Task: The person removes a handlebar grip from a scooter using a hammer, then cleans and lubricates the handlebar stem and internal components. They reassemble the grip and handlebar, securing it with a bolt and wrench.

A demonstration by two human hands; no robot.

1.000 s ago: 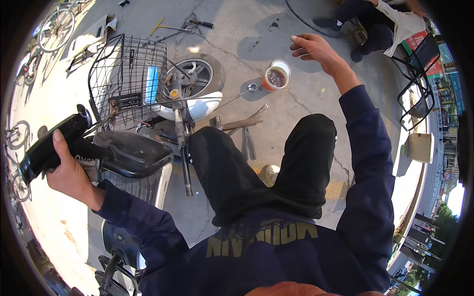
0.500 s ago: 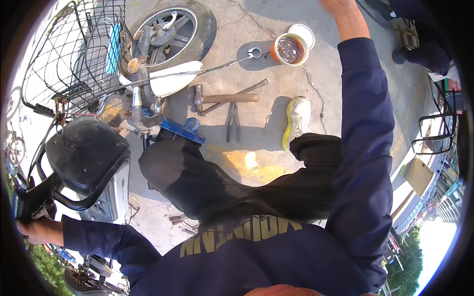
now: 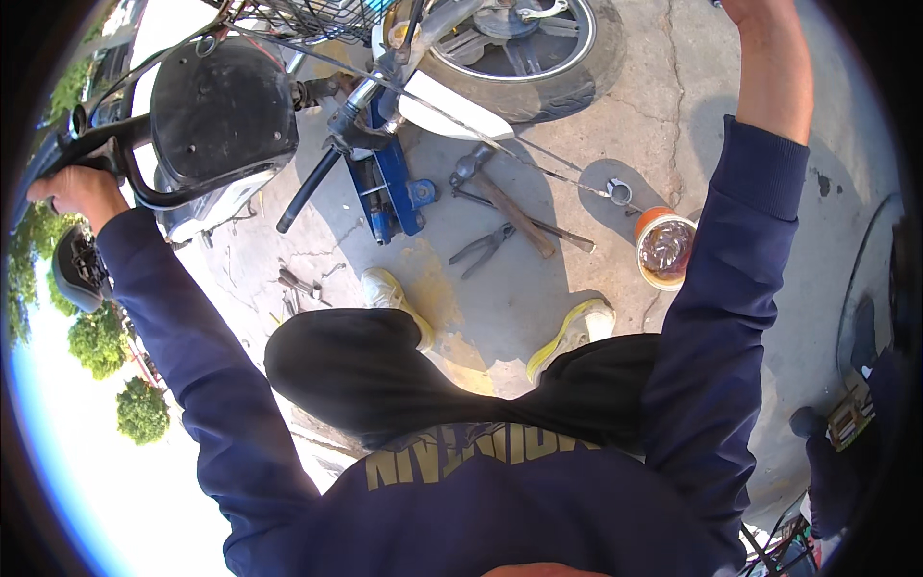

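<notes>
1. The left hand [image 3: 82, 197] reaches out to the far left, where its fingers appear closed round a thick black bar-like handle [image 3: 120, 135]; no gap shows between palm and handle, though the far side of the grip is hidden.
2. That handle sits at the left edge of the view, just beside a rounded black plastic panel [image 3: 226, 111] on the vehicle. The hold looks like one for steadying or guiding it.
3. The right hand [image 3: 755, 10] is raised at the upper edge, mostly cut off. I cannot tell how far its fingers are open or whether they hold anything.
4. A blue metal stand [image 3: 375, 183] is on the ground close to the vehicle's metal framework, perhaps as a support; contact between them is unclear.
5. A wooden-handled hammer [image 3: 519, 213] lies across a slim metal rod [image 3: 577, 240], with dark metal pliers [image 3: 481, 248] just beside, probably laid there for easy reach.
6. A round orange tub with a white rim [image 3: 648, 223] stands beside the right sleeve, uncovered and holding glossy brown contents [image 3: 665, 252] that look liquid.
7. A black wire basket [image 3: 336, 19] is cropped by the upper edge; what it contains cannot be told.
</notes>
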